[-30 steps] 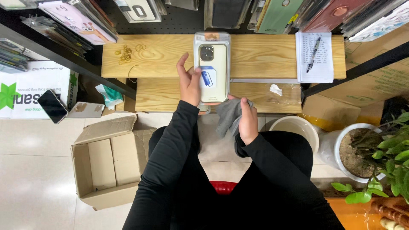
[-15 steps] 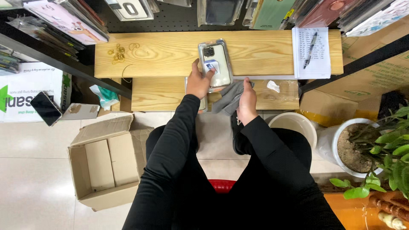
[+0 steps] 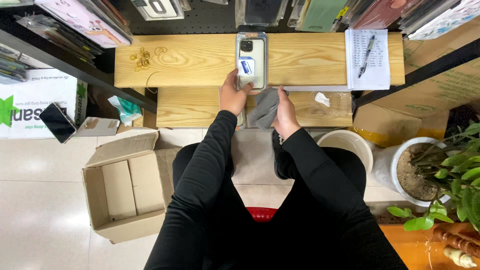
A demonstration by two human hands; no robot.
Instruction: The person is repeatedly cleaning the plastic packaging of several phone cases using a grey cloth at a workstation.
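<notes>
While the person sits over the low wooden shelves, both hands work at the front edge of the upper one.

Left hand [image 3: 233, 95]: grip closed on the lower end of a clear packaged phone case [image 3: 251, 60], fingers curled round its bottom edge; this seems to steady it flat and face-up.
Phone case: lies lengthwise on the upper shelf [image 3: 310, 57], its lower end just past the front edge, where the hand can reach under it.
Right hand [image 3: 285, 107]: grip bunched on a grey cloth [image 3: 264, 107], just beside the case's lower end, likely kept close for wiping.
Grey cloth: crumpled, hanging over the lower shelf [image 3: 190, 107], touching both hands.
Notepad [image 3: 367, 57]: at the right end of the upper shelf, a pen [image 3: 367, 47] laid on it, well apart from the hands.
Rubber bands [image 3: 142, 57]: scattered at the left end.
Cardboard box [image 3: 125, 187]: open on the floor beside the left leg.
Black phone [image 3: 57, 122]: on the packages to the left.
White bucket [image 3: 347, 145]: near the right knee, beside a potted plant [image 3: 450, 170].
</notes>
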